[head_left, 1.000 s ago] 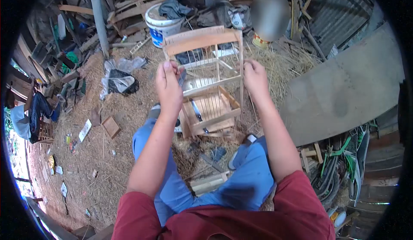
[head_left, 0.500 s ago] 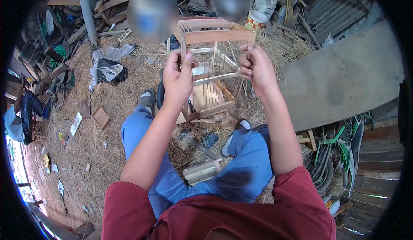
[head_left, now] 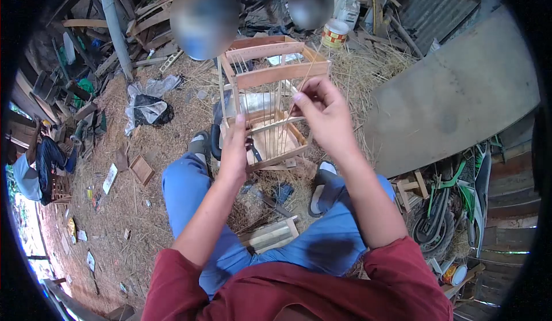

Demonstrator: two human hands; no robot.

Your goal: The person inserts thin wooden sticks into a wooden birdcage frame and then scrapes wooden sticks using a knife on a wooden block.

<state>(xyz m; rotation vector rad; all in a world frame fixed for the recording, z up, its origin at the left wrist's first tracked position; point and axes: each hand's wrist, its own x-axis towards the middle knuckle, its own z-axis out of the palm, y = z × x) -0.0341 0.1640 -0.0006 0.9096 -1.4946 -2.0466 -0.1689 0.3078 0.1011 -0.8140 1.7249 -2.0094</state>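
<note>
In front of me stands a wooden cage frame (head_left: pixel 282 75) with thin upright rods along its near side and solid wooden rails. My left hand (head_left: pixel 233 153) is closed around the cage's near left post, low down, steadying it from the side. Thumb and fingers of my right hand (head_left: pixel 326 117) pinch a thin wooden rod at the right part of the near side, just above the middle rail (head_left: pixel 273 125). A dark-handled tool (head_left: pixel 253 150) shows behind the rods near my left fingers.
A patterned bucket (head_left: pixel 334 35) stands behind on straw. To the right lies a large flat board (head_left: pixel 454 102), with a green motorcycle (head_left: pixel 445 206) below it. Left are plastic bags (head_left: pixel 150 109), a small wooden tray (head_left: pixel 141 170) and a seated person (head_left: pixel 34 168). A hammer (head_left: pixel 275 204) lies between my feet.
My left hand has moved down the left post. My right hand has come down and left from the top right corner to the rods. The cage sits lower and tilted differently.
</note>
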